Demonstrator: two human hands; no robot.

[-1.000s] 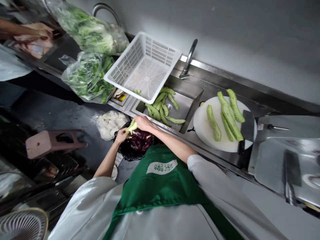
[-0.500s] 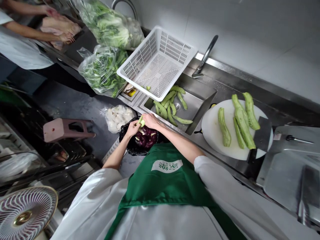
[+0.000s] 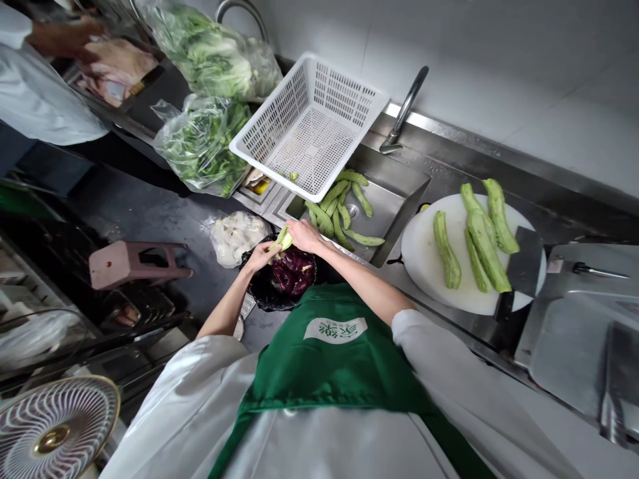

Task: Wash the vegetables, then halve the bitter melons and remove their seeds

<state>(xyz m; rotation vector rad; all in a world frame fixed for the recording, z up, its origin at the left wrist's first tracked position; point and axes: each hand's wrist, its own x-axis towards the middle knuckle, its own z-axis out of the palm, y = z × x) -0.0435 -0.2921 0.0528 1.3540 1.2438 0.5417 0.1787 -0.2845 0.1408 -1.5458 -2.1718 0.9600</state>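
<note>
My left hand point(image 3: 261, 256) and my right hand point(image 3: 303, 236) both have their fingers closed on a pale green vegetable piece point(image 3: 284, 241). They hold it over a black bag point(image 3: 259, 293) with dark purple scraps point(image 3: 294, 271) inside. Just beyond, several green gourds point(image 3: 327, 219) lie in the metal sink point(image 3: 394, 193). A white perforated basket point(image 3: 319, 143) rests tilted over the sink's left part. More gourds point(image 3: 482, 239), larger ones, lie on a round white board point(image 3: 422, 266) beside a dark cleaver point(image 3: 526, 261).
Bags of leafy greens point(image 3: 204, 143) stand left of the basket. A faucet point(image 3: 407, 110) rises behind the sink. On the floor side are a white bag point(image 3: 238, 236), a pink stool point(image 3: 120, 265) and a fan point(image 3: 52, 439). Another person's sleeve point(image 3: 40, 93) shows at upper left.
The pale green piece shows more between my hands, and my left hand sits slightly further left. At upper left, the other person's hands have moved back from the meat.
</note>
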